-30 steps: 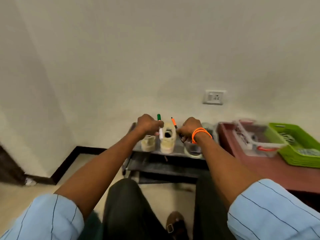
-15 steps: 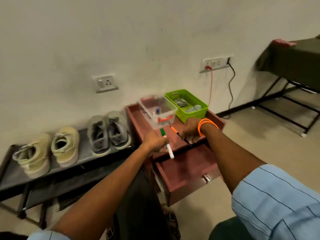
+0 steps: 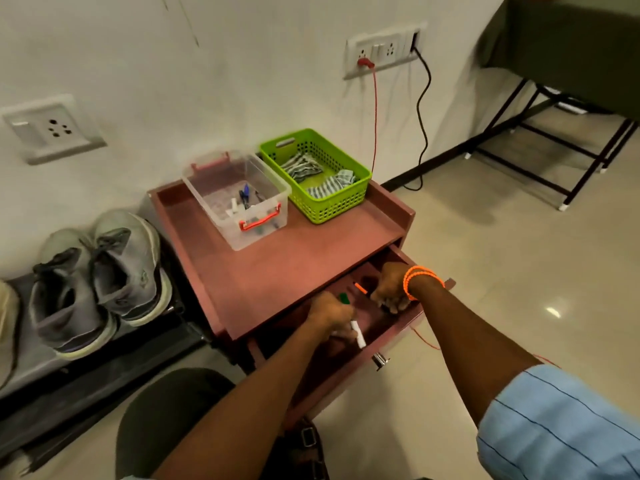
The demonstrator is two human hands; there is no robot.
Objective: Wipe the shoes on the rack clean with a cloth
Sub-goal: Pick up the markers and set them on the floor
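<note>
Both hands are in the open drawer [image 3: 388,337]: left hand [image 3: 330,315] grips a green marker [image 3: 349,317], right hand [image 3: 389,289] an orange one [image 3: 360,288]. Drop them flat, then reach the cloth [image 3: 332,185] in the green basket [image 3: 346,202].

A domestic room is indicated: worn shoes [image 3: 100,278] are kept on a low rack [image 3: 86,368] against a plastered wall, beside wall sockets [image 3: 52,128] and a tiled floor [image 3: 502,258].

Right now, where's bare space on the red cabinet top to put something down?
Free: the front strip of the red wooden cabinet top, between the clear plastic box and the open drawer, and the left edge beside that box. Crowded: the back, where the box sits beside the green plastic basket, and the drawer, where both hands hold markers.
</note>
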